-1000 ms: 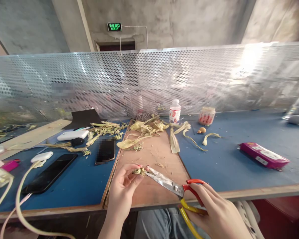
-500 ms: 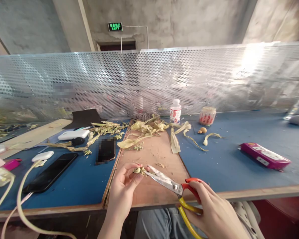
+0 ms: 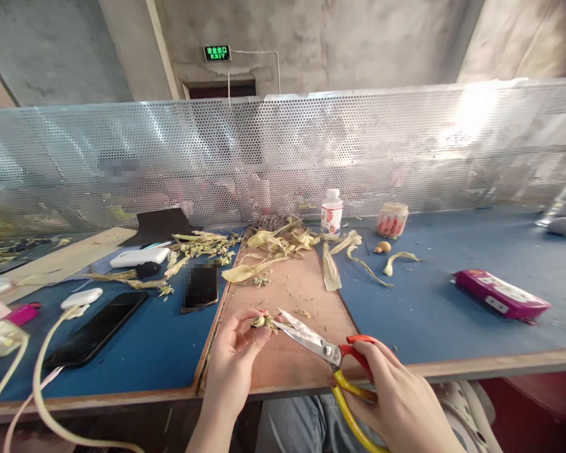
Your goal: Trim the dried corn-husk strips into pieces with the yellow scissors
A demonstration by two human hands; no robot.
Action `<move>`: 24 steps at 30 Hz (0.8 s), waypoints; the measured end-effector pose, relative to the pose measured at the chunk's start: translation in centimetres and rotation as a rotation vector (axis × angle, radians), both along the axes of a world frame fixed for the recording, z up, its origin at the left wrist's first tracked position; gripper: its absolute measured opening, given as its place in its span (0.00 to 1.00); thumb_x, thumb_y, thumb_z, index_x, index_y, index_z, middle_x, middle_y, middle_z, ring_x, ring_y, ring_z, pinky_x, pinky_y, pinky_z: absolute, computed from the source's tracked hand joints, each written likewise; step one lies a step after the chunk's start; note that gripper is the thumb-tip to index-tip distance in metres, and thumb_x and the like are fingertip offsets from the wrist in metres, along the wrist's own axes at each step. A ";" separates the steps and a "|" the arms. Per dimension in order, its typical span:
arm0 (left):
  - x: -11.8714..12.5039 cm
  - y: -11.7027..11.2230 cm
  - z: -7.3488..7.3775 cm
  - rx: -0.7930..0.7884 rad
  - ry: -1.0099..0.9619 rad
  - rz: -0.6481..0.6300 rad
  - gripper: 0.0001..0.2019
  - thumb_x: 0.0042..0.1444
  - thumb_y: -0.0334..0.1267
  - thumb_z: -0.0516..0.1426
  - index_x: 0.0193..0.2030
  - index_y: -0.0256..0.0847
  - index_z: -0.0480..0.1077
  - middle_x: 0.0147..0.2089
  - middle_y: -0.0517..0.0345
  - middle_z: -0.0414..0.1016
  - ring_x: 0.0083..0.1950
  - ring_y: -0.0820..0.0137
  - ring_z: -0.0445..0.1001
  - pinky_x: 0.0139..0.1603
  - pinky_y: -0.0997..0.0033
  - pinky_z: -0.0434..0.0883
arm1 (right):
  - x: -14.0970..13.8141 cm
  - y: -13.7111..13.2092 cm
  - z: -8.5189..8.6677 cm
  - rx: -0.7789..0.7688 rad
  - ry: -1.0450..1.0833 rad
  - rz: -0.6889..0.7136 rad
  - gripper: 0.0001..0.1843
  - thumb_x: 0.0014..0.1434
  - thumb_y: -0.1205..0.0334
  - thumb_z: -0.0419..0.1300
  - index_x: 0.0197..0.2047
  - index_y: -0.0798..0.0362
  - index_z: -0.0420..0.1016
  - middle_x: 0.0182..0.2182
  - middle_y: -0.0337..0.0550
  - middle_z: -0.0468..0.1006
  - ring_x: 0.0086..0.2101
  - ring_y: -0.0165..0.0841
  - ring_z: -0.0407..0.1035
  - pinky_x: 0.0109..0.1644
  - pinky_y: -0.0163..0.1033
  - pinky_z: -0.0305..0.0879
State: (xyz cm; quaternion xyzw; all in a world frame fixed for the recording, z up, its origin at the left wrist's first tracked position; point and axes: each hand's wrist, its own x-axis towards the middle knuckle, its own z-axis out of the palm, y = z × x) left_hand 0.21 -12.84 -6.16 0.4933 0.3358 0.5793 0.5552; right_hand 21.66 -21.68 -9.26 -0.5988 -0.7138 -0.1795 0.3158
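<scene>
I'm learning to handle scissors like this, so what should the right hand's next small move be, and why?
Probably squeeze the scissors gently, after checking what lies between the blades: the right hand holds them slightly open, pointed at the small dried plant piece pinched in the left hand.

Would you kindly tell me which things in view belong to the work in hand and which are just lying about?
In the work, it seems:
scissors, in the right hand
plant piece, in the left hand
dried leaves, probably

Likely just lying about:
large phone
white bottle
jar
purple pack
</scene>
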 end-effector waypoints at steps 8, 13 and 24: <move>0.0 0.1 -0.3 0.028 -0.043 -0.035 0.10 0.47 0.33 0.64 0.37 0.40 0.71 0.40 0.55 0.74 0.45 0.62 0.75 0.48 0.63 0.71 | 0.3 0.2 0.3 0.022 0.003 0.030 0.15 0.54 0.59 0.53 0.46 0.51 0.61 0.41 0.51 0.76 0.32 0.36 0.75 0.25 0.35 0.68; 0.1 -0.1 0.3 0.041 -0.058 -0.090 0.09 0.47 0.32 0.64 0.36 0.40 0.71 0.38 0.56 0.74 0.44 0.64 0.75 0.47 0.64 0.71 | 0.6 0.2 0.7 0.012 -0.013 0.046 0.16 0.54 0.58 0.54 0.46 0.52 0.61 0.41 0.52 0.76 0.36 0.37 0.75 0.28 0.36 0.70; 0.7 -0.4 0.3 0.043 -0.089 0.026 0.11 0.42 0.33 0.66 0.33 0.40 0.71 0.37 0.58 0.74 0.41 0.65 0.76 0.45 0.68 0.71 | -0.1 0.1 0.2 0.027 -0.007 0.046 0.14 0.56 0.57 0.52 0.46 0.52 0.61 0.39 0.51 0.77 0.35 0.38 0.75 0.29 0.37 0.71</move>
